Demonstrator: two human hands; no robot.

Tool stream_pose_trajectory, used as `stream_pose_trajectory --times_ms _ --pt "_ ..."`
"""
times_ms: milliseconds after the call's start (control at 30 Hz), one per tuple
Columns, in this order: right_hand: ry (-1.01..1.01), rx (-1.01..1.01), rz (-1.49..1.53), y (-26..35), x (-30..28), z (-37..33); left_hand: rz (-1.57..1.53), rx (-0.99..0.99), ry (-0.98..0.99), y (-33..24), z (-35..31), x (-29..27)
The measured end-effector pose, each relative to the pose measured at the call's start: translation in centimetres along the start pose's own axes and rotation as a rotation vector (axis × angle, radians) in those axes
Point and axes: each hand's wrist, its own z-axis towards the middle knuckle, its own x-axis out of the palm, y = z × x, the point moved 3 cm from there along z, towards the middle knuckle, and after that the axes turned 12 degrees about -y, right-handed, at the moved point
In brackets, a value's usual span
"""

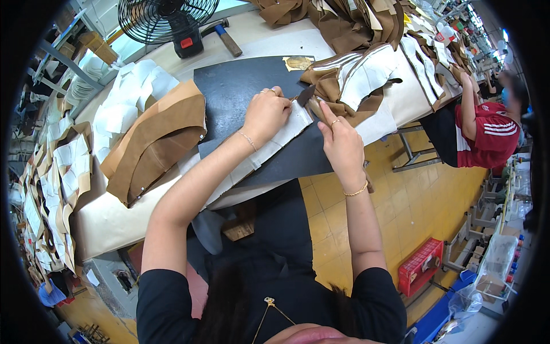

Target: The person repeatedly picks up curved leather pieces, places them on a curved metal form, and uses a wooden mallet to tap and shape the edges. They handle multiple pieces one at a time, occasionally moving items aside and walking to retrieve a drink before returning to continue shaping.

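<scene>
My right hand point(344, 143) is closed round the wooden handle of a hammer point(314, 106). Its dark head lies close to the fingertips of my left hand point(266, 114). Those left fingers are bent and pinch the far end of a long white-backed strip of material point(258, 155). The strip runs slantwise toward my body over a dark grey work board point(240, 80), partly under my left forearm. What the left fingertips press on is partly hidden by the fingers.
Stacked brown pieces point(157, 149) lie left of the board, brown and white pieces point(366, 74) to its right. Behind stand a black fan point(166, 23) and a second hammer point(229, 41). A person in red point(492, 126) works at the right; a red crate point(421, 266) is on the floor.
</scene>
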Motion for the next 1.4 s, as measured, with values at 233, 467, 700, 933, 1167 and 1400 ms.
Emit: stream_pose_trajectory --times_ms 233,467,700,933,1167,1400 --pt "-0.11 0.007 0.039 2.5 -1.1 1.3 0.218 0.196 -0.036 -0.9 -0.7 0.1" --pt "-0.022 -0.002 -0.018 2.4 -1.3 1.9 0.2 0.203 -0.051 -0.7 -0.8 0.4" --pt "0.068 -0.073 -0.082 1.6 -0.5 1.3 -0.227 -0.275 0.162 1.7 -0.3 -1.4" --pt "0.02 -0.034 -0.03 2.6 0.2 0.1 0.035 -0.006 0.094 0.2 -1.3 -1.6" --pt "0.006 -0.065 0.006 4.6 -1.3 0.3 0.042 0.042 0.117 0.9 -2.6 -2.6" --pt "0.139 -0.108 -0.077 3.8 -0.2 -0.7 -0.122 -0.183 0.151 1.7 -2.9 -3.9"
